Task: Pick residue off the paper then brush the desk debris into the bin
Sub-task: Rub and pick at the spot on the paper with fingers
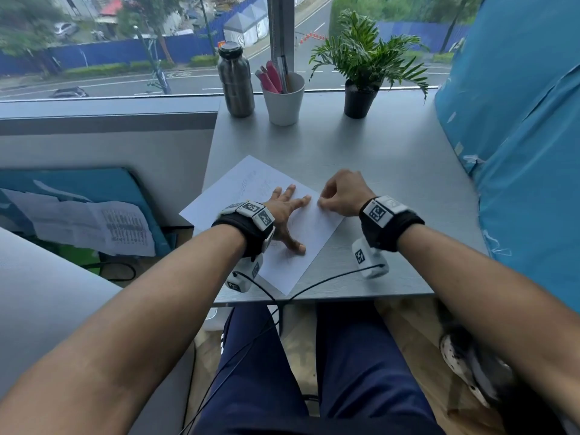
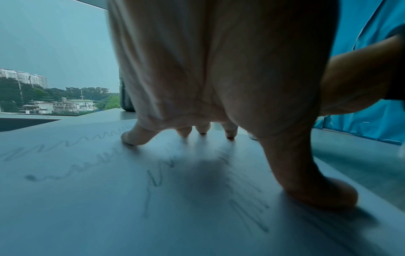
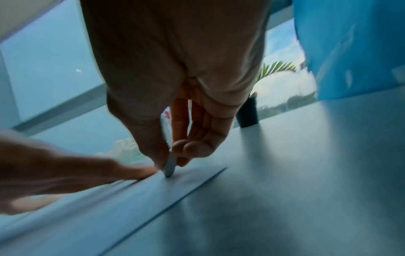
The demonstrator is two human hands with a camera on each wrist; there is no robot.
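Observation:
A white paper (image 1: 238, 183) with faint pencil scribbles lies askew on the grey desk (image 1: 392, 171). My left hand (image 1: 292, 211) presses flat on it with fingers spread; in the left wrist view its fingertips (image 2: 131, 138) and thumb rest on the scribbled paper (image 2: 87, 190). My right hand (image 1: 323, 204) is curled at the paper's right edge, beside the left fingers. In the right wrist view the right hand (image 3: 170, 161) pinches a small thin grey object (image 3: 170, 167) whose tip touches the paper (image 3: 153, 190). What the object is stays unclear. No bin shows.
Along the window stand a steel bottle (image 1: 236, 83), a white cup of pens (image 1: 284, 98) and a potted plant (image 1: 361, 98). Blue plastic sheeting (image 1: 518, 152) borders the desk's right side. Black cables (image 1: 314, 287) cross the desk's front edge.

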